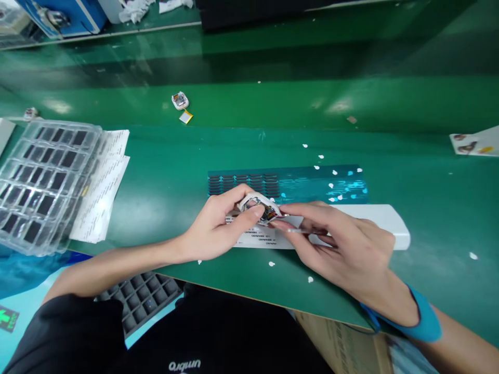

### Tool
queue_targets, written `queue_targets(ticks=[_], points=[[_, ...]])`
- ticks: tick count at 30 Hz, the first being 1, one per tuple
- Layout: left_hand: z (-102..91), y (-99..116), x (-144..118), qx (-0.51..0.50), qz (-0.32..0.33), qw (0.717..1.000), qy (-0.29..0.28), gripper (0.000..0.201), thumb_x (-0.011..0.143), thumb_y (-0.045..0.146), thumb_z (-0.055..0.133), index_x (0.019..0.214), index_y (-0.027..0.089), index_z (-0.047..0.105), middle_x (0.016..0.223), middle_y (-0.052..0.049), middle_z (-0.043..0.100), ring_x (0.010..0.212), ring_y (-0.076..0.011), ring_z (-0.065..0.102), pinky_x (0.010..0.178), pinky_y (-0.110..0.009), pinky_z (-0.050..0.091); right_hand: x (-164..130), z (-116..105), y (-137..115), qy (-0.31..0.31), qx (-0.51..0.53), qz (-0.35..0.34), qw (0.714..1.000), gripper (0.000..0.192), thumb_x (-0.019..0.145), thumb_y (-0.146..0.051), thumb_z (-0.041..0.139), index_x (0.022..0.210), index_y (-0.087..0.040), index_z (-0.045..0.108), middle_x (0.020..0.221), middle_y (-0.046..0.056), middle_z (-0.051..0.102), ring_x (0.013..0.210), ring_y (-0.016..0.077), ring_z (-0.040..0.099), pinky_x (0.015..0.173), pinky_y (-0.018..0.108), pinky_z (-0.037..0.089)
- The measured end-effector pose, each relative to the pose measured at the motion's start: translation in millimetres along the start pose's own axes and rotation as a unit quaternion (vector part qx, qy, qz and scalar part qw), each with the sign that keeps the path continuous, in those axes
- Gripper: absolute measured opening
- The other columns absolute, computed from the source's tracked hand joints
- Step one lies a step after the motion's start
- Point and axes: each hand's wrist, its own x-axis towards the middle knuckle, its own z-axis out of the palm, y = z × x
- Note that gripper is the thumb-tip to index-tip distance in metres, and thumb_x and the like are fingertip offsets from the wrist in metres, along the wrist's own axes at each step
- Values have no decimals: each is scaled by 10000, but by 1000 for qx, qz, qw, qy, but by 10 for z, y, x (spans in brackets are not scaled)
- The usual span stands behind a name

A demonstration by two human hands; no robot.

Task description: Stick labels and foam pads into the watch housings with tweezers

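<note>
My left hand [218, 228] grips a small white watch-like casing [258, 204] with exposed electronics inside, held just above the green table [175, 176]. My right hand [343, 246] holds thin metal tweezers [307, 231], whose tip touches the casing's open inside. A blue band circles my right wrist. Under both hands lies a white labelled block [374, 221]. Behind it sits a blue sheet [304, 183] with rows of small dark strips and white bits.
A clear plastic tray [42, 176] of several dark square parts rests on papers [105, 182] at the left. Another small casing [180, 100] lies farther back. A black grid tray [144, 298] sits below the table edge. White scraps dot the table.
</note>
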Motion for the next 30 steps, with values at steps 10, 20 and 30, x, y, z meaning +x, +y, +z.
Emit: queue_targets(ticks=[10, 20, 30], points=[[24, 29, -42, 20, 15, 1000, 10, 298, 1020, 220, 594, 1297, 132, 659, 785, -1, 737, 675, -111, 705, 623, -195, 536, -11, -3, 17, -19, 42, -4, 999, 198, 995, -80, 616, 1090, -249, 571, 844, -37, 762, 542, 80, 658, 427, 213, 461], [78, 46, -79, -63, -16, 998, -9, 284, 999, 194, 597, 1260, 109, 671, 968, -76, 823, 835, -207, 837, 777, -276, 704, 5, -38, -56, -38, 21, 13, 999, 272, 1003, -104, 675, 1217, -264, 623, 951, -3, 805, 664, 129, 749, 515, 235, 563], [76, 6, -90, 21, 32, 999, 17, 377, 989, 173, 592, 1345, 74, 672, 989, -75, 847, 884, -198, 838, 833, -249, 700, -19, 8, -54, -48, 0, -8, 999, 350, 994, -58, 664, 1299, -219, 606, 992, 12, 800, 731, 130, 763, 546, 228, 576]])
